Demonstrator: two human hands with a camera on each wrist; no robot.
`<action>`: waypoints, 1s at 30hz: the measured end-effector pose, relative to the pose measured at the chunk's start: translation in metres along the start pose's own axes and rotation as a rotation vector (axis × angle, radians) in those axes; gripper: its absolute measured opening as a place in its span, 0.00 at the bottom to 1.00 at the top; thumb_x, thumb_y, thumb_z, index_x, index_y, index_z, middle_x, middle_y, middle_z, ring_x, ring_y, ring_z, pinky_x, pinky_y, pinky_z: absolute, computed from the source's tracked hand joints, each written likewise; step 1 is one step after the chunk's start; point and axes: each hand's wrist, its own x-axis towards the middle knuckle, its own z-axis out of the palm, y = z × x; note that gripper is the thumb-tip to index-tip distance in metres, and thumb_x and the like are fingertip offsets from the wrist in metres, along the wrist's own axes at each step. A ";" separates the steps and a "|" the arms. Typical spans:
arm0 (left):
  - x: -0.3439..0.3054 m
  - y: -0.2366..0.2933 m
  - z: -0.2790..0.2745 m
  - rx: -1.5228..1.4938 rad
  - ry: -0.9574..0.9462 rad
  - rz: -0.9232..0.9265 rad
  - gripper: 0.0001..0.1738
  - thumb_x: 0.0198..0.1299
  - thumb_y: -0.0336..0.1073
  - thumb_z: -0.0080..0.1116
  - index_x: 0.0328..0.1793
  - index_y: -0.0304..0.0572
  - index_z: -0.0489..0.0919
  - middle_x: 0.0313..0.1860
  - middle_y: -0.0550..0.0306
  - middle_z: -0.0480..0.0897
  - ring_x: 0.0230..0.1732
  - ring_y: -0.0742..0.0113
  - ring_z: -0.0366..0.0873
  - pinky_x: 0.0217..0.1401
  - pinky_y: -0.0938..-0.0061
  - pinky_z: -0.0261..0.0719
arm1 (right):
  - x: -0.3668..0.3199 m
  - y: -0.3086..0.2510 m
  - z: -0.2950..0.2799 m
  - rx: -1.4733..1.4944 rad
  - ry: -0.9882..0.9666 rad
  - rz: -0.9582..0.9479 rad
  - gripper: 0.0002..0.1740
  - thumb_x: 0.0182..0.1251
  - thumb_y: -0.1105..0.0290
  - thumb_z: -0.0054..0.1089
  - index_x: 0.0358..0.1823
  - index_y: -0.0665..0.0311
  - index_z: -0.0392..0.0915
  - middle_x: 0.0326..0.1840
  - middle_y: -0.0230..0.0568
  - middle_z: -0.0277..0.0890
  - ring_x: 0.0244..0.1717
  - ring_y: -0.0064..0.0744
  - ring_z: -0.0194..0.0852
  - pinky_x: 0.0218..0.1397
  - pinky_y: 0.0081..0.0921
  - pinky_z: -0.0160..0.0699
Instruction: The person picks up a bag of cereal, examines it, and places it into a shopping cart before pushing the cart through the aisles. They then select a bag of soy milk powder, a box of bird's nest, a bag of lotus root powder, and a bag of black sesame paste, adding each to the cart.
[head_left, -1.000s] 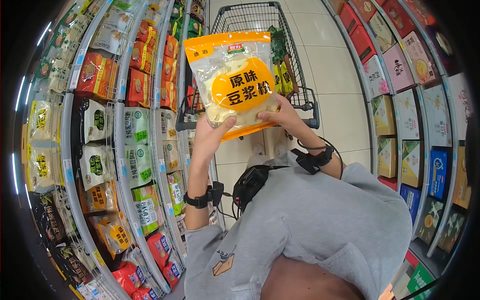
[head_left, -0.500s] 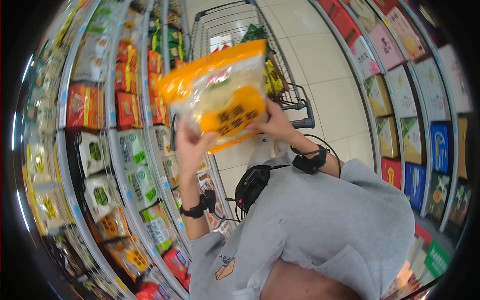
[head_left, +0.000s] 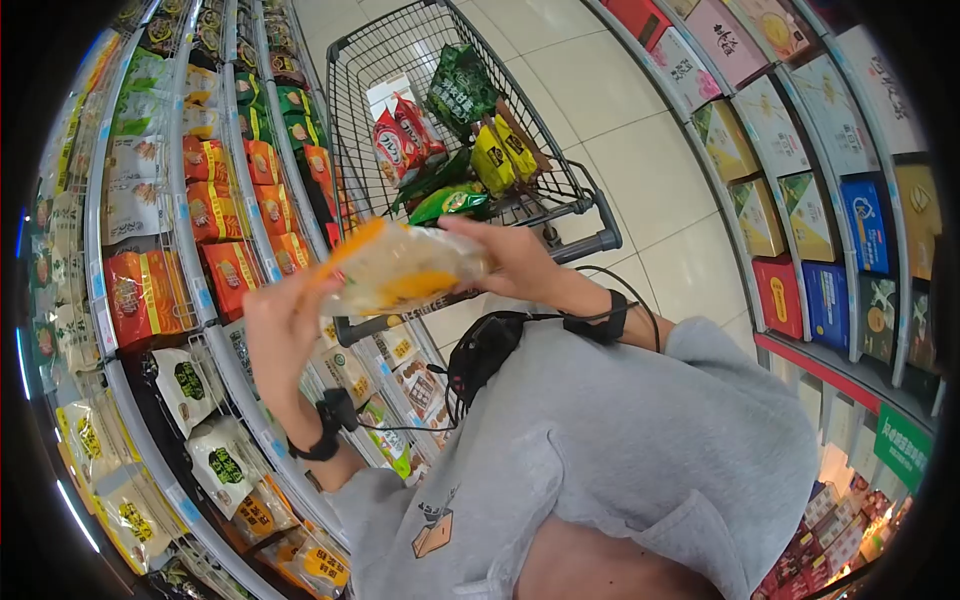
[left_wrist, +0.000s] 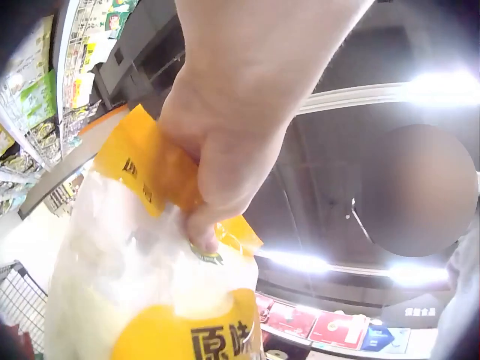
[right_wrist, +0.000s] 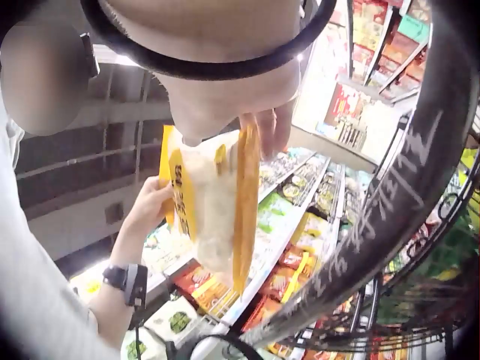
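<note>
Both hands hold a clear bag with orange ends (head_left: pixel 405 268), white contents and black lettering, tilted and slightly blurred in the head view. The left hand (head_left: pixel 280 325) grips its left end; in the left wrist view, that hand (left_wrist: pixel 229 157) pinches the orange top edge of the bag (left_wrist: pixel 150 262), thumb on the front. The right hand (head_left: pixel 505 258) holds the other end. Seen from the right wrist, the right hand (right_wrist: pixel 225 109) grips one end of the bag (right_wrist: pixel 214 202) and the left hand (right_wrist: pixel 150 202) holds its far side.
A wire shopping cart (head_left: pixel 590 240) with red, green and yellow packets stands ahead, beyond the bag. Shelves of bagged goods (head_left: pixel 150 295) line the left side, and shelves of boxed goods (head_left: pixel 865 225) the right. Pale floor tiles (head_left: pixel 640 150) run between the cart and the right shelves.
The bag has tipped from face-on to nearly edge-on and moved lower and left, still in both hands. The view has turned, showing more of the cart's contents.
</note>
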 end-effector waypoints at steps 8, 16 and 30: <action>0.086 -0.090 -0.007 0.142 0.426 0.028 0.09 0.61 0.34 0.62 0.43 0.41 0.86 0.19 0.43 0.76 0.16 0.58 0.72 0.23 0.67 0.66 | -0.005 0.046 -0.057 0.081 0.453 0.467 0.23 0.69 0.62 0.57 0.61 0.65 0.71 0.53 0.46 0.78 0.53 0.37 0.78 0.55 0.31 0.75; 0.193 -0.164 0.077 -0.059 0.340 -0.088 0.17 0.61 0.46 0.62 0.38 0.38 0.86 0.21 0.43 0.79 0.20 0.53 0.78 0.26 0.64 0.71 | -0.050 0.060 -0.074 -0.391 0.381 0.620 0.17 0.68 0.62 0.57 0.52 0.66 0.76 0.49 0.49 0.78 0.51 0.48 0.76 0.54 0.34 0.74; 0.381 -0.129 0.303 0.032 0.137 -0.113 0.15 0.57 0.39 0.60 0.34 0.30 0.84 0.32 0.37 0.84 0.37 0.39 0.84 0.43 0.55 0.82 | -0.044 0.062 -0.064 -0.595 0.472 0.571 0.10 0.65 0.66 0.59 0.40 0.67 0.79 0.40 0.48 0.80 0.43 0.50 0.77 0.48 0.37 0.75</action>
